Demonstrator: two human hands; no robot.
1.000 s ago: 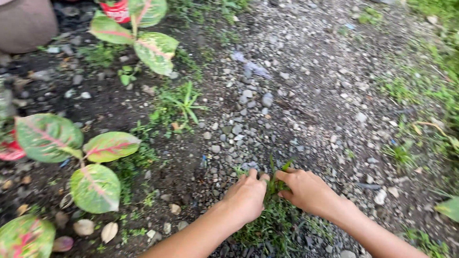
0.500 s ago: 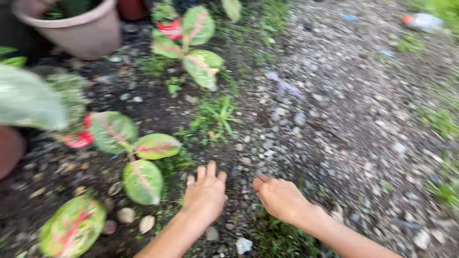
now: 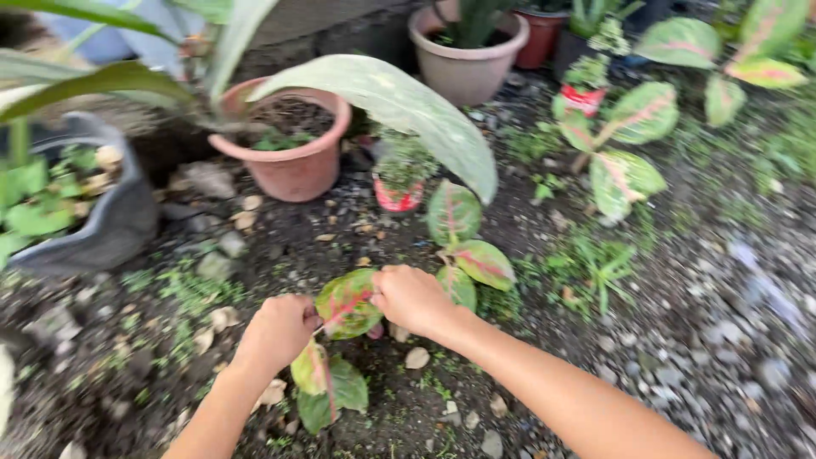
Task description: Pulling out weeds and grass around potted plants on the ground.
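The right hand [image 3: 412, 299] has its fingers curled shut on the right edge of a green leaf with pink veins [image 3: 347, 304], which lies low over the dark soil [image 3: 153, 357] near the middle of the scene. The left hand [image 3: 278, 331] is closed into a loose fist at the leaf's left edge, touching it; whether those fingers pinch the leaf or its stem cannot be told. Just near of the hands, more leaves of the same small plant [image 3: 327, 387] spread over the ground. To the right of the right hand stand two more pink-veined leaves [image 3: 472, 255]. Farther off, a terracotta pot [image 3: 285, 161] sits left of centre with a long pale-green leaf [image 3: 399, 102] arching over it. A dark planter [image 3: 102, 221] sits at the far left, and gravel [image 3: 731, 340] covers the right side.
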